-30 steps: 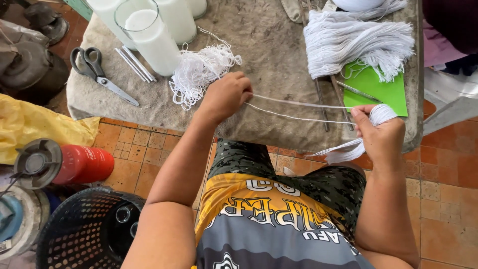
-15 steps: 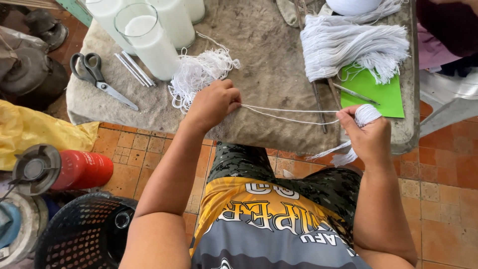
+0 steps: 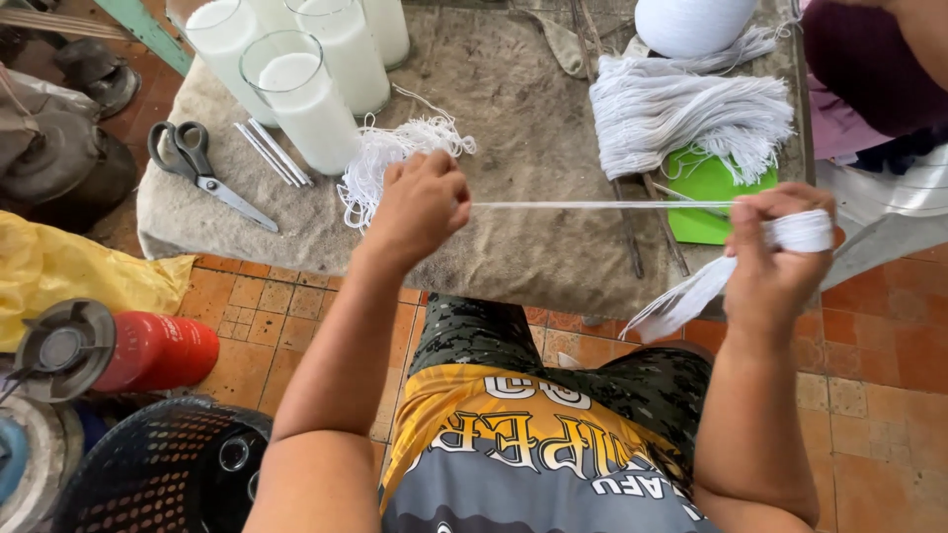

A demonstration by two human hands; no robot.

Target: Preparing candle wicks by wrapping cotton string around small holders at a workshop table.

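Observation:
My left hand point(image 3: 420, 202) pinches the end of a white string point(image 3: 602, 205) that runs taut and level across to my right hand point(image 3: 775, 257). The right hand is closed around a bundle of white strings point(image 3: 802, 232), whose loose ends point(image 3: 681, 301) hang down past the table edge. Both hands hover over the front of a cloth-covered table point(image 3: 513, 99). A tangled heap of cut string point(image 3: 395, 158) lies just behind my left hand.
Glasses filled with white wax point(image 3: 301, 104) stand at the back left, with scissors point(image 3: 197, 168) and thin white sticks point(image 3: 272, 153) beside them. A big bunch of white strings point(image 3: 691, 114) lies on a green card point(image 3: 706, 188). A red bottle point(image 3: 118, 350) and dark basket point(image 3: 158, 474) sit on the tiled floor.
The two strands between my hands have drawn together into one taut, level line. My right hand has risen slightly and my left hand has shifted a little to the right.

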